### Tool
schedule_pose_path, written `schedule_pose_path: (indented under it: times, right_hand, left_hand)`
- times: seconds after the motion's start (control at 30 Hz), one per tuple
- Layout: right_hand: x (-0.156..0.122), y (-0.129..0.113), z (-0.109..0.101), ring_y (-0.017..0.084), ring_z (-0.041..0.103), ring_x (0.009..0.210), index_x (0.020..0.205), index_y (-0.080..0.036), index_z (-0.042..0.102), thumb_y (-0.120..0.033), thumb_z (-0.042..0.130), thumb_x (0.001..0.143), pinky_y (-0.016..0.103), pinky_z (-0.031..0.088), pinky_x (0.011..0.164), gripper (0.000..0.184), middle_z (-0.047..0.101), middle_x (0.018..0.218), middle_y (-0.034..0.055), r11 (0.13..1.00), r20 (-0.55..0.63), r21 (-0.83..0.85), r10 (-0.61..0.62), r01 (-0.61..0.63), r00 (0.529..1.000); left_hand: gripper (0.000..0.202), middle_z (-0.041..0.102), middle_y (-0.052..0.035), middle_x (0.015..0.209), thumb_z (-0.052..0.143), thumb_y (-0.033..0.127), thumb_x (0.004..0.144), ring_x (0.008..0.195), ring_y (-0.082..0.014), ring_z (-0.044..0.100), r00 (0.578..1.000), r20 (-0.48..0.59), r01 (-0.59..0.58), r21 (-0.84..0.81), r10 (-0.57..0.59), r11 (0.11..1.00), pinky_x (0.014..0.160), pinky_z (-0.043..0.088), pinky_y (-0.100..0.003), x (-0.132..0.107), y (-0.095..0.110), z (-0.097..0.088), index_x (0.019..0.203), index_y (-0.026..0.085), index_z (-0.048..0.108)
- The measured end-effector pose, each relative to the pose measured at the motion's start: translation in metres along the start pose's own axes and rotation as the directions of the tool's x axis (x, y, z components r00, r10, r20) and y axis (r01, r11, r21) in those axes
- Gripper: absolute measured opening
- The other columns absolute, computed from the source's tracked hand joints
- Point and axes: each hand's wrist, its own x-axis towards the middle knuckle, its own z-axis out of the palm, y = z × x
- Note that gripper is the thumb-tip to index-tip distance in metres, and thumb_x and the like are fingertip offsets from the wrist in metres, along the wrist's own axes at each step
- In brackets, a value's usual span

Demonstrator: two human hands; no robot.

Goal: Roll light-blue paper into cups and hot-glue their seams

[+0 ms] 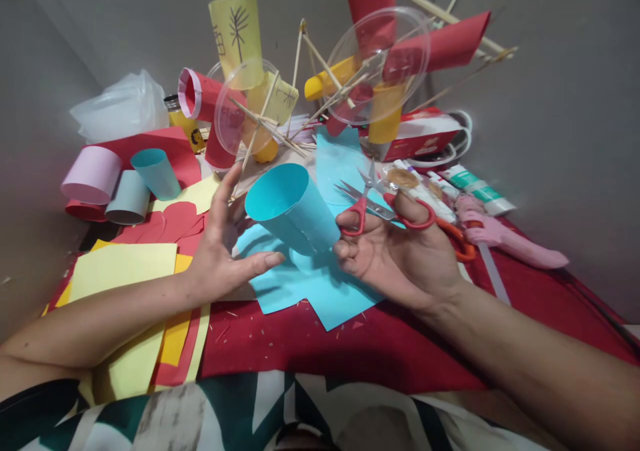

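Left grip [214, 256] is standing open beside blue tube [311, 214], right grip [403, 257] is holding scissors [375, 207], red package [423, 147] behind tube bearing illegible print.

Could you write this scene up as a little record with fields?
Left hand: spread open beside the blue paper tube; contact unclear
Right hand: holding red-handled scissors, fingertips at the tube's lower end
Below the tube: blue paper
Left side: pale yellow sheet, lilac tube
Back: yellow tube with a palm drawing
Work surface: red
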Motion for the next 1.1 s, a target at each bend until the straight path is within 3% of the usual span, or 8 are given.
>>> schedule_pose_path:
  times: [0.2,0.37,0.53,0.63,0.7,0.77,0.9,1.1]
  right_hand:
    - [-0.001,0.009,0.003,0.019,0.074,0.075,0.092,-0.022,0.083,-0.066,0.076,0.077,0.027,0.055,0.064,0.047,0.078,0.079,0.0054,0.991,0.126,0.062,0.113,-0.121,0.986]
    - [0.002,0.01,0.001,0.016,0.078,0.087,0.1,-0.019,0.082,-0.062,0.083,0.074,0.021,0.06,0.073,0.05,0.082,0.089,0.0027,0.978,0.14,0.19,0.056,-0.082,0.989]
    - [0.005,0.008,-0.003,0.017,0.078,0.097,0.101,-0.018,0.082,-0.059,0.081,0.076,0.022,0.063,0.078,0.048,0.083,0.096,0.0051,0.969,0.095,0.243,-0.075,0.05,0.993]
    - [0.005,0.009,-0.003,0.02,0.077,0.104,0.101,-0.019,0.082,-0.065,0.073,0.079,0.026,0.064,0.08,0.052,0.083,0.1,0.0053,0.969,0.048,0.209,-0.146,0.133,0.988]
    - [0.004,0.011,-0.003,0.022,0.076,0.107,0.102,-0.02,0.082,-0.069,0.065,0.083,0.03,0.064,0.083,0.055,0.082,0.103,0.006,0.973,0.049,0.163,-0.175,0.165,0.983]
    - [0.003,0.012,-0.002,0.024,0.076,0.11,0.104,-0.021,0.082,-0.069,0.06,0.087,0.034,0.064,0.086,0.055,0.082,0.106,0.0065,0.976,0.095,0.12,-0.192,0.181,0.977]
    - [0.0,0.017,0.002,0.027,0.074,0.116,0.109,-0.024,0.082,-0.066,0.06,0.089,0.039,0.064,0.092,0.051,0.081,0.111,0.0061,0.978,0.2,0.052,-0.211,0.204,0.957]
    - [-0.003,0.025,0.005,0.03,0.071,0.123,0.115,-0.027,0.08,-0.066,0.065,0.087,0.041,0.062,0.096,0.05,0.08,0.118,0.0044,0.96,0.271,-0.035,-0.257,0.276,0.928]
  left_hand:
    - [0.063,0.075,-0.0135,0.12,0.09,0.034,0.073,0.113,-0.0294,0.072,0.945,0.309,0.059,0.172,-0.111,0.983,0.102,0.058,-0.039,0.006,-0.007,-0.003,0.129,0.02,0.064]
    - [0.102,0.055,-0.0144,0.151,0.09,0.041,0.074,0.127,-0.031,0.065,0.94,0.252,-0.286,0.216,0.23,0.933,0.099,0.06,-0.044,0.015,-0.031,-0.017,0.158,0.036,0.033]
    - [0.1,0.037,-0.0117,0.164,0.085,0.026,0.08,0.133,-0.0243,0.059,0.859,0.18,-0.511,0.353,0.479,0.784,0.098,0.059,-0.034,0.02,-0.042,-0.026,0.16,0.044,0.027]
    - [0.071,0.062,-0.0088,0.133,0.085,0.016,0.078,0.101,-0.0147,0.066,0.736,0.185,-0.659,0.419,0.652,0.625,0.084,0.059,-0.025,0.016,-0.034,-0.025,0.141,0.031,0.057]
    - [0.038,0.07,-0.0019,0.097,0.083,0.013,0.079,0.077,-0.0095,0.063,0.696,0.278,-0.707,0.421,0.662,0.568,0.072,0.056,-0.02,0.013,-0.026,-0.021,0.113,0.023,0.071]
    - [0.014,0.067,0.0016,0.072,0.082,0.016,0.081,0.063,-0.0078,0.059,0.763,0.347,-0.647,0.42,0.546,0.637,0.063,0.052,-0.018,0.01,-0.019,-0.015,0.091,0.018,0.073]
    - [0.016,0.073,-0.0037,0.068,0.083,0.03,0.079,0.055,-0.0094,0.058,0.961,0.253,-0.201,0.372,0.109,0.906,0.051,0.049,-0.02,0.006,-0.014,-0.004,0.08,0.015,0.078]
    - [0.026,0.066,-0.0006,0.056,0.085,0.039,0.075,0.044,-0.0055,0.048,0.942,0.175,0.278,0.068,-0.286,0.958,0.043,0.037,-0.019,0.005,-0.016,0.004,0.068,0.015,0.077]
